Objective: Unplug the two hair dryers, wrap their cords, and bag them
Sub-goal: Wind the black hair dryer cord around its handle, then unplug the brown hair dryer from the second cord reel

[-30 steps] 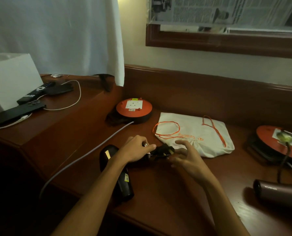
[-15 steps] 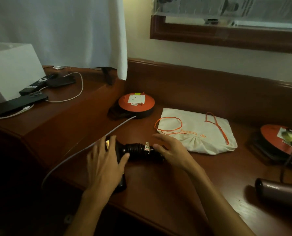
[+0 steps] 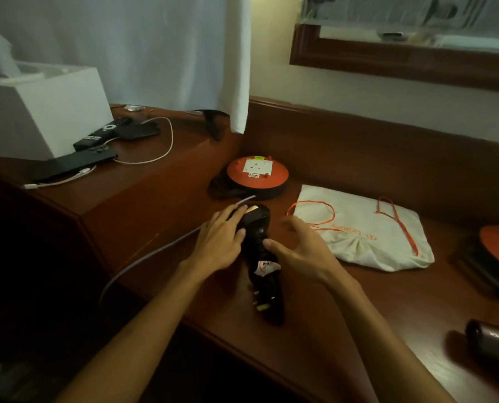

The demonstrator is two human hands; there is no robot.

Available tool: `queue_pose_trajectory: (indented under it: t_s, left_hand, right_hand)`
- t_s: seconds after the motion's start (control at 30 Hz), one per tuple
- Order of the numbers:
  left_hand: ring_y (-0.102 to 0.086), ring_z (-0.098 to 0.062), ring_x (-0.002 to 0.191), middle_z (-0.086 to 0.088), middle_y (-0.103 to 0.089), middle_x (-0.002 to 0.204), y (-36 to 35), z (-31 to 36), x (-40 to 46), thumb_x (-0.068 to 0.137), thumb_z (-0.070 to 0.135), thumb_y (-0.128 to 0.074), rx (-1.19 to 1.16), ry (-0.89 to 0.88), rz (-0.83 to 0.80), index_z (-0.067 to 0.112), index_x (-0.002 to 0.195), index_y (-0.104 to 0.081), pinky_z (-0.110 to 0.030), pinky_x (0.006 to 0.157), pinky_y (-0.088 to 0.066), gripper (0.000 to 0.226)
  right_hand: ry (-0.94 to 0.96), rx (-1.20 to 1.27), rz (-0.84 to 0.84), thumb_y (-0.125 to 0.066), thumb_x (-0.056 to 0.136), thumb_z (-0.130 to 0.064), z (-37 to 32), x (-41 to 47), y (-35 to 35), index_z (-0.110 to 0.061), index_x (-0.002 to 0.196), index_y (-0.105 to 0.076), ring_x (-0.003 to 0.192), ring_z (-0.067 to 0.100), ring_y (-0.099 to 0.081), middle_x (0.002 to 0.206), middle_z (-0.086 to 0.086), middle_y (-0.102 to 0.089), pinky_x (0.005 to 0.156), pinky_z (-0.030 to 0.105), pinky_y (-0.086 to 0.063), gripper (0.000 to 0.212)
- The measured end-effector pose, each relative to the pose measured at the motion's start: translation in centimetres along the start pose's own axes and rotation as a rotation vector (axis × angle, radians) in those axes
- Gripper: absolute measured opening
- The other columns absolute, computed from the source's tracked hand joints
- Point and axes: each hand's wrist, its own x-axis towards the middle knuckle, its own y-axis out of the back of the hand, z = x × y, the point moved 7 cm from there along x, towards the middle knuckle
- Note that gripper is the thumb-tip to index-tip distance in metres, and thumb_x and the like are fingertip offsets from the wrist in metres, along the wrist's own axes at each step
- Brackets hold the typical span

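Since half a second ago the black dryer (image 3: 264,251) has swung from crosswise to lengthwise on my desk (image 3: 344,309), near the bag (image 3: 367,237). My left hand (image 3: 220,241) lies flat against its head, fingers straight; my right hand (image 3: 296,247) hovers relaxed beside it, thumb touching.

Both forearms are bare from the lower edge of the view to the wrists, with no sleeve on either. The left grip (image 3: 220,241) carries no ring, glove or band on the fingers and knuckles that show, and the wrist behind it is plain. The right grip (image 3: 299,251) is likewise bare, with short nails on its thumb and forefinger and nothing worn at the wrist behind it.
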Motion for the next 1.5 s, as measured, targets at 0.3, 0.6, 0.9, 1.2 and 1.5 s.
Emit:
queue_pose_trajectory:
  t_s: [0.3,0.6,0.9,1.2,1.5]
  left_hand:
    - [-0.013,-0.013,0.156,0.007,-0.022,0.168,-2.3,-0.1,5.8,0.108,0.052,-0.023,-0.035,-0.161,-0.048,0.047,0.156,-0.026,-0.046,0.125,-0.007,0.048]
    - [-0.037,-0.012,0.14,0.011,-0.045,0.151,-2.8,-1.9,9.5,0.107,0.054,-0.027,-0.012,-0.236,-0.039,0.052,0.153,-0.029,-0.039,0.113,-0.02,0.047]
    - [-0.027,-0.021,0.147,0.005,-0.036,0.159,-1.9,-1.4,10.2,0.106,0.057,-0.027,0.012,-0.274,-0.164,0.056,0.153,-0.026,-0.049,0.119,-0.013,0.047]
    - [-0.038,-0.02,0.138,0.002,-0.051,0.148,-0.7,10.3,3.0,0.101,0.041,-0.055,-0.15,-0.396,-0.031,0.032,0.133,-0.064,-0.044,0.114,-0.026,0.035]
    - [-0.053,-0.018,0.123,0.001,-0.066,0.13,-7.7,31.3,-5.6,0.098,0.031,-0.063,-0.317,-0.679,-0.249,0.025,0.12,-0.072,-0.041,0.106,-0.045,0.024]
  right_hand:
    - [-0.036,0.151,0.138,-0.04,0.106,-0.019,1.3,2.4,-8.5,-0.021,0.16,0.003,0.15,0.016,0.027,0.163,-0.008,0.027,0.124,0.036,0.0,0.069]
    - [-0.082,0.115,0.276,-0.033,0.108,-0.023,0.4,5.2,-10.5,-0.014,0.158,0.013,0.145,0.012,0.037,0.16,-0.005,0.034,0.12,0.027,0.012,0.068]
    - [-0.121,0.302,0.276,-0.034,0.107,-0.043,0.8,4.5,-9.7,-0.027,0.16,0.001,0.149,0.002,0.023,0.162,-0.02,0.023,0.124,0.028,0.0,0.065]
    - [-0.285,0.072,0.288,-0.058,0.1,-0.033,7.3,-10.4,1.0,-0.025,0.152,-0.04,0.116,0.002,-0.055,0.137,-0.011,-0.054,0.093,0.02,-0.045,0.055]
    - [-0.338,-0.077,0.611,-0.063,0.095,-0.01,11.0,-26.8,19.0,-0.018,0.136,-0.055,0.103,0.007,-0.066,0.115,-0.005,-0.068,0.078,0.015,-0.051,0.042]
